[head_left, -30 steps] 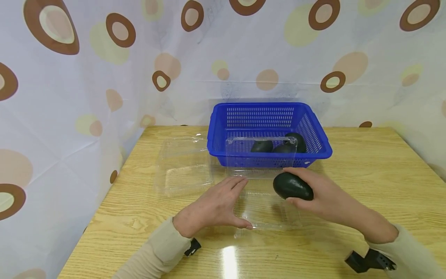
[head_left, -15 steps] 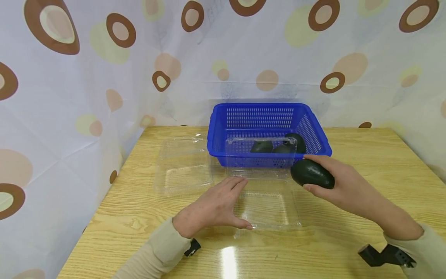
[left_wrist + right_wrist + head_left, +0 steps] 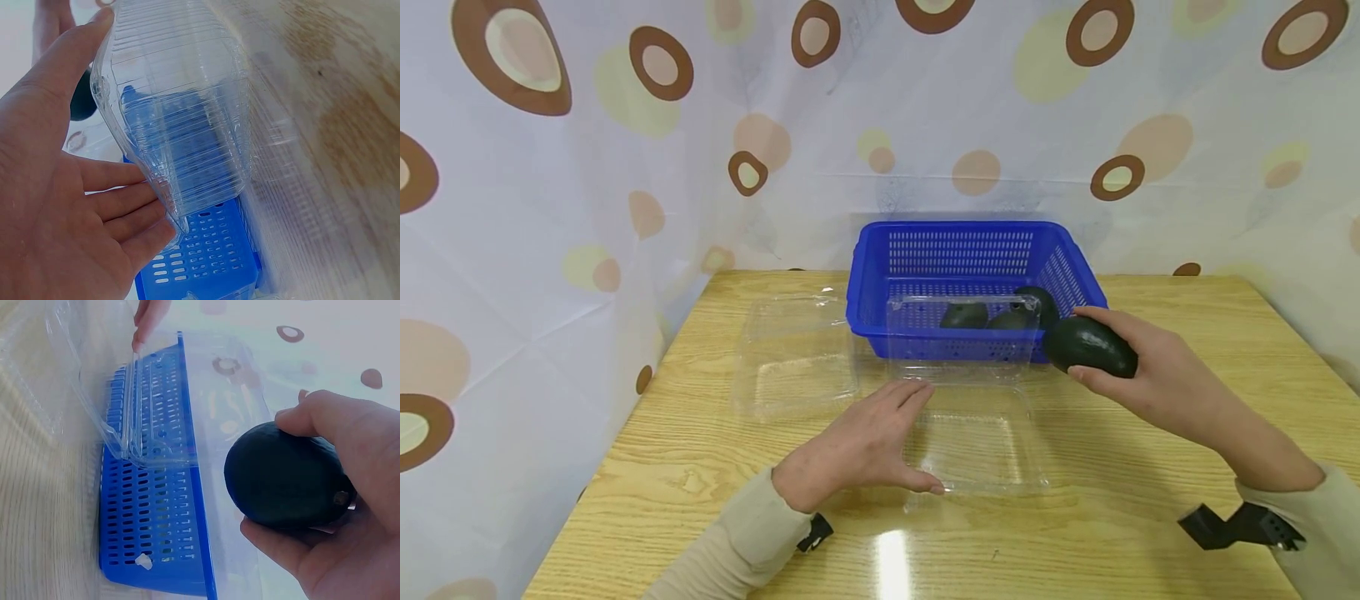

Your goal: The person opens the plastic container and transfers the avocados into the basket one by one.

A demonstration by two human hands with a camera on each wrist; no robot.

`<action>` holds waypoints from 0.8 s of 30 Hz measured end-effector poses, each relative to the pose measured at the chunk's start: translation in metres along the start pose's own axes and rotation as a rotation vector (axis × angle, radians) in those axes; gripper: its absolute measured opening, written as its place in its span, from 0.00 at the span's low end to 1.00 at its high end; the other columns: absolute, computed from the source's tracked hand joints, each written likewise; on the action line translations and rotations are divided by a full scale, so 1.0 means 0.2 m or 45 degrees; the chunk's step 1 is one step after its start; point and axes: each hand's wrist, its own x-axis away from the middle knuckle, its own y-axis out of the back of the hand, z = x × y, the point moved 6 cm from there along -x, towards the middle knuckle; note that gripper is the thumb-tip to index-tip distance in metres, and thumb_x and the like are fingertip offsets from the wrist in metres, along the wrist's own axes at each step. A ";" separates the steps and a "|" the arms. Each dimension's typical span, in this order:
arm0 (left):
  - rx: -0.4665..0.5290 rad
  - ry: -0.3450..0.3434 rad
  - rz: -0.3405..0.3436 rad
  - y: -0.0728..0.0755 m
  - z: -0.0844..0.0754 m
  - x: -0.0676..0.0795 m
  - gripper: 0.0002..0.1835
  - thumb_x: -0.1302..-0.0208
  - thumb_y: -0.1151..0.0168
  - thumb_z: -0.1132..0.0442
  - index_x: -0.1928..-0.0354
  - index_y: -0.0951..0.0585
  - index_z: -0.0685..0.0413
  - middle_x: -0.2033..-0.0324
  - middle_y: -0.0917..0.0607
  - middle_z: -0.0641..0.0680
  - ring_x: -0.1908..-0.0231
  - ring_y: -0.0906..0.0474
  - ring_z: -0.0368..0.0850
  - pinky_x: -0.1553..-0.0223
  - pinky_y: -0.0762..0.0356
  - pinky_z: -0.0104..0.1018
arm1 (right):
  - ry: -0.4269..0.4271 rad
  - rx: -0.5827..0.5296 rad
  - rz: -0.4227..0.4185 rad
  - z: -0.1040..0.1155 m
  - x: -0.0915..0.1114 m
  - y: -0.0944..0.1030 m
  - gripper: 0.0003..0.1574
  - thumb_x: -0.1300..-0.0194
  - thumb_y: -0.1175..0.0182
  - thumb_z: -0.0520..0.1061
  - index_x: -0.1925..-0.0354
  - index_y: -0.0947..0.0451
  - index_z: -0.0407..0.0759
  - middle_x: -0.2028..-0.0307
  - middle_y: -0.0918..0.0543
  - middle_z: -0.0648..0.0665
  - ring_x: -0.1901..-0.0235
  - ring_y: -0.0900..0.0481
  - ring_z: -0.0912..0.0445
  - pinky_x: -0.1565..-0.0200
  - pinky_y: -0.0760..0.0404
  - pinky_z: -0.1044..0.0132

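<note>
A dark green avocado (image 3: pixel 1091 347) is held in my right hand (image 3: pixel 1172 392), thumb on one side and fingers on the other. It is above the table, by the front right corner of the blue basket (image 3: pixel 880 343). In the right wrist view, the stem end of the avocado (image 3: pixel 284 475) faces the palm. My left hand (image 3: pixel 865 442) rests at the left edge of a clear plastic clamshell container (image 3: pixel 977 450). Its fingers (image 3: pixel 119 206) lie fairly straight along the container's rim. The container's lid (image 3: pixel 962 342) stands raised in front of the basket.
Several avocados (image 3: pixel 964 315) lie in the basket, partly seen through the raised lid. Another clear plastic container (image 3: pixel 797 358) sits left of it on the wooden table (image 3: pixel 662 483). A patterned sheet (image 3: pixel 925 125) hangs behind and to the left.
My right hand has lifted the avocado from over the clear container, moving right and toward the basket. My left hand has stayed in place.
</note>
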 end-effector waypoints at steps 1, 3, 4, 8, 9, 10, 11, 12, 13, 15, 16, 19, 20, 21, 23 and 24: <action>0.002 0.001 0.000 0.00 0.00 0.00 0.63 0.54 0.32 0.26 0.25 0.40 0.61 0.27 0.36 0.59 0.27 0.40 0.52 0.25 0.41 0.41 | -0.015 -0.003 0.004 -0.01 0.00 0.00 0.43 0.35 0.33 0.50 0.27 0.38 0.44 0.40 0.24 0.30 0.57 0.18 0.44 0.71 0.22 0.69; 0.004 -0.001 -0.005 0.00 0.00 0.00 0.63 0.55 0.32 0.26 0.26 0.40 0.61 0.27 0.35 0.59 0.27 0.40 0.52 0.25 0.41 0.41 | -0.037 -0.002 0.009 -0.02 -0.01 0.01 0.44 0.35 0.34 0.51 0.27 0.39 0.43 0.39 0.25 0.28 0.57 0.18 0.43 0.72 0.22 0.69; 0.007 -0.002 -0.007 0.00 0.00 0.00 0.63 0.55 0.32 0.26 0.26 0.40 0.62 0.27 0.35 0.59 0.27 0.40 0.52 0.25 0.41 0.41 | -0.044 0.000 0.009 -0.03 -0.02 0.01 0.44 0.35 0.34 0.51 0.27 0.39 0.42 0.39 0.26 0.28 0.58 0.19 0.43 0.72 0.22 0.69; 0.006 -0.005 -0.018 0.01 0.00 0.00 0.63 0.55 0.32 0.26 0.26 0.40 0.61 0.27 0.35 0.59 0.27 0.39 0.52 0.25 0.40 0.41 | -0.050 0.013 -0.006 -0.04 -0.04 0.03 0.45 0.35 0.34 0.52 0.27 0.39 0.41 0.39 0.26 0.28 0.58 0.19 0.43 0.73 0.23 0.69; 0.007 -0.004 -0.018 0.01 0.00 0.00 0.63 0.55 0.32 0.26 0.26 0.40 0.61 0.27 0.35 0.59 0.27 0.39 0.52 0.25 0.40 0.41 | -0.051 0.017 -0.011 -0.05 -0.05 0.03 0.45 0.35 0.34 0.52 0.27 0.39 0.41 0.39 0.26 0.28 0.58 0.19 0.43 0.73 0.23 0.69; 0.006 -0.004 -0.019 0.01 0.00 0.00 0.63 0.55 0.32 0.26 0.26 0.40 0.61 0.27 0.35 0.59 0.27 0.39 0.52 0.25 0.40 0.41 | -0.050 0.025 -0.016 -0.05 -0.06 0.03 0.44 0.35 0.34 0.52 0.27 0.39 0.41 0.40 0.25 0.28 0.59 0.19 0.43 0.73 0.24 0.69; 0.004 -0.004 -0.019 0.01 0.00 0.00 0.63 0.55 0.32 0.25 0.26 0.40 0.61 0.27 0.35 0.59 0.27 0.39 0.52 0.25 0.40 0.41 | -0.052 0.031 -0.022 -0.06 -0.07 0.04 0.44 0.35 0.34 0.52 0.27 0.39 0.40 0.40 0.25 0.28 0.58 0.19 0.42 0.73 0.24 0.69; 0.003 -0.003 -0.019 0.01 0.00 0.00 0.63 0.55 0.32 0.26 0.26 0.40 0.61 0.27 0.35 0.59 0.27 0.39 0.52 0.25 0.40 0.41 | -0.060 0.031 -0.025 -0.06 -0.08 0.04 0.44 0.35 0.34 0.52 0.27 0.38 0.40 0.40 0.25 0.28 0.58 0.19 0.42 0.72 0.24 0.69; 0.004 -0.002 -0.017 0.01 0.00 0.00 0.63 0.55 0.32 0.25 0.26 0.40 0.61 0.27 0.35 0.59 0.27 0.39 0.52 0.25 0.40 0.41 | -0.068 0.032 -0.027 -0.07 -0.09 0.04 0.44 0.35 0.34 0.52 0.27 0.38 0.40 0.40 0.25 0.28 0.58 0.19 0.42 0.72 0.24 0.69; 0.008 0.002 -0.010 0.01 0.00 0.00 0.63 0.55 0.32 0.26 0.26 0.40 0.61 0.27 0.35 0.59 0.27 0.40 0.52 0.25 0.41 0.41 | -0.089 0.033 -0.027 -0.08 -0.11 0.04 0.44 0.35 0.34 0.53 0.28 0.38 0.40 0.40 0.25 0.28 0.57 0.20 0.40 0.72 0.24 0.69; 0.008 0.003 -0.008 0.00 0.00 0.00 0.63 0.54 0.32 0.26 0.26 0.40 0.61 0.27 0.35 0.59 0.27 0.40 0.52 0.25 0.41 0.41 | -0.100 0.034 -0.023 -0.08 -0.12 0.04 0.44 0.35 0.34 0.53 0.28 0.38 0.40 0.40 0.25 0.28 0.57 0.20 0.40 0.72 0.24 0.68; 0.017 0.007 -0.001 0.00 0.00 0.01 0.63 0.54 0.32 0.26 0.25 0.41 0.60 0.27 0.36 0.59 0.26 0.40 0.52 0.25 0.41 0.41 | -0.127 0.038 -0.011 -0.10 -0.15 0.03 0.45 0.35 0.35 0.55 0.27 0.39 0.40 0.40 0.25 0.28 0.57 0.20 0.40 0.71 0.24 0.66; 0.015 0.007 -0.001 0.00 0.00 0.01 0.63 0.54 0.32 0.26 0.25 0.41 0.60 0.27 0.36 0.59 0.26 0.40 0.51 0.25 0.41 0.41 | -0.132 0.044 -0.006 -0.10 -0.16 0.03 0.46 0.35 0.35 0.55 0.27 0.39 0.40 0.40 0.25 0.29 0.57 0.20 0.40 0.71 0.24 0.65; 0.012 0.007 -0.002 0.00 0.00 0.01 0.63 0.54 0.32 0.26 0.25 0.40 0.60 0.27 0.36 0.59 0.27 0.40 0.51 0.25 0.41 0.41 | -0.137 0.049 0.001 -0.11 -0.17 0.03 0.46 0.34 0.36 0.56 0.27 0.40 0.40 0.40 0.26 0.28 0.57 0.20 0.41 0.71 0.24 0.64; 0.012 0.006 -0.004 0.00 0.00 0.01 0.63 0.54 0.32 0.26 0.25 0.40 0.61 0.27 0.36 0.59 0.27 0.40 0.51 0.25 0.41 0.40 | -0.146 0.064 0.010 -0.12 -0.19 0.02 0.47 0.34 0.36 0.57 0.26 0.41 0.40 0.39 0.26 0.28 0.57 0.20 0.41 0.70 0.24 0.63; 0.012 0.006 -0.007 0.00 0.00 0.00 0.63 0.55 0.32 0.26 0.25 0.40 0.61 0.27 0.36 0.59 0.27 0.40 0.51 0.25 0.41 0.40 | -0.147 0.066 0.016 -0.12 -0.20 0.02 0.47 0.34 0.37 0.58 0.26 0.42 0.40 0.39 0.26 0.28 0.57 0.20 0.41 0.70 0.24 0.61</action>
